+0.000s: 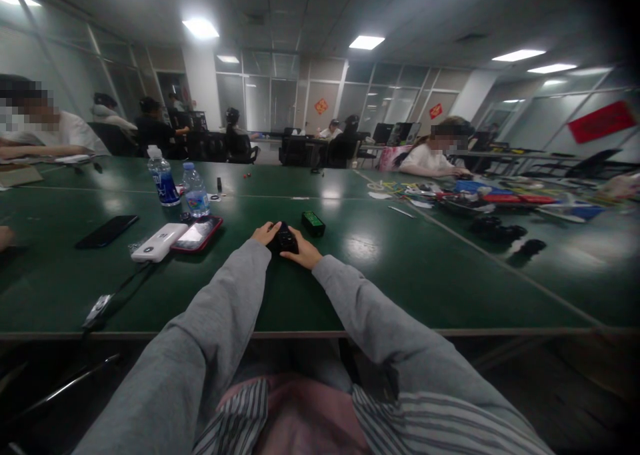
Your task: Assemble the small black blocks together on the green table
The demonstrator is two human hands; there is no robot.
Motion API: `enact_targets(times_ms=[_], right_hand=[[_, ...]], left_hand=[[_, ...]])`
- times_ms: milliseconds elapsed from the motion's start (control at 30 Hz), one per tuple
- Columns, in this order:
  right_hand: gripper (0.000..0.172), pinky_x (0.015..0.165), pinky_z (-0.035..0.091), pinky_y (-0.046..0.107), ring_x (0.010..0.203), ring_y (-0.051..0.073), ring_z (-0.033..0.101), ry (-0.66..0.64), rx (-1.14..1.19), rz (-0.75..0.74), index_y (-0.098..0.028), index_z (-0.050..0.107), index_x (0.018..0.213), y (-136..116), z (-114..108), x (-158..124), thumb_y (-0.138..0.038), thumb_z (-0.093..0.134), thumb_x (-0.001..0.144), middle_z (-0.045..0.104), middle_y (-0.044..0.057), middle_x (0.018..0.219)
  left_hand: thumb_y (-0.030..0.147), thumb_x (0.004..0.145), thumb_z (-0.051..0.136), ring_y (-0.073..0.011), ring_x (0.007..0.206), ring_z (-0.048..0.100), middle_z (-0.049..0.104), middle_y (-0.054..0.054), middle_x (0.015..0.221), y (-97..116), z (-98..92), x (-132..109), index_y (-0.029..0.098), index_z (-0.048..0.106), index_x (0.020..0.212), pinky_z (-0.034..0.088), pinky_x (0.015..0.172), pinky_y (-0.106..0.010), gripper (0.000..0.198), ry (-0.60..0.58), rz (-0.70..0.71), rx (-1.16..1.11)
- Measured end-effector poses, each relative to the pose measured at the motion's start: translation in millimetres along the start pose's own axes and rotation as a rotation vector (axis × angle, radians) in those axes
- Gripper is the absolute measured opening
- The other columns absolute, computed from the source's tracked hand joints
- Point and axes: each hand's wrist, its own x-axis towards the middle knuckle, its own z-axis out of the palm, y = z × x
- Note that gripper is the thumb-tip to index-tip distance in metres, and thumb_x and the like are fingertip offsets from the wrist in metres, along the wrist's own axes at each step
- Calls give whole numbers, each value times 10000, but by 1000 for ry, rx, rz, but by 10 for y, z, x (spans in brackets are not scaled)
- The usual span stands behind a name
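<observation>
left hand [265,234] and right hand [307,252] grip a small black object [287,238] from either side, seemingly to steady it, on or just above the green table [400,288]; a green-topped box [313,223] sits just beyond, within easy reach!

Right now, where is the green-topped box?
In the head view, the box lies on the green table, just beyond the right hand, to the right of the held black object.

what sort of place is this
Probably a shared office or workroom: a wide green-topped table in front, black-backed chairs and dark rectangular monitors farther back, and pale-framed glass partitions behind.
</observation>
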Motion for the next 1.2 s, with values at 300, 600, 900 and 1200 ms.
enact_targets(times_ms=[300,600,900,1200], right_hand=[[948,1057,308,451,1277,278,374,25,33,-49,-184,202,1413,59,25,2,-523,674,665,313,150,1416],[895,957,429,406,1008,189,582,66,662,308,-164,178,1396,133,4,122,-520,635,714,588,106,1087],[750,936,468,382,923,175,617,159,918,390,-171,371,1273,4,11,261,-274,743,630,629,64,994],[721,933,479,380,975,194,614,189,882,392,-174,364,1269,62,-2,246,-291,724,655,628,73,1022]], left_hand=[[520,706,633,-204,910,613,656,-100,973,-91,100,155,149,575,1067,448,832,-315,521,79,-77,-262],[418,604,756,-198,880,618,645,-103,937,78,65,48,142,567,1082,481,814,-352,584,119,31,-624],[438,661,711,-188,1034,579,582,-139,1154,70,62,60,159,475,1211,463,881,-321,661,114,106,-626],[380,547,810,-212,951,618,607,-170,1114,-43,62,85,128,419,1278,491,834,-353,866,-203,-11,-656]])
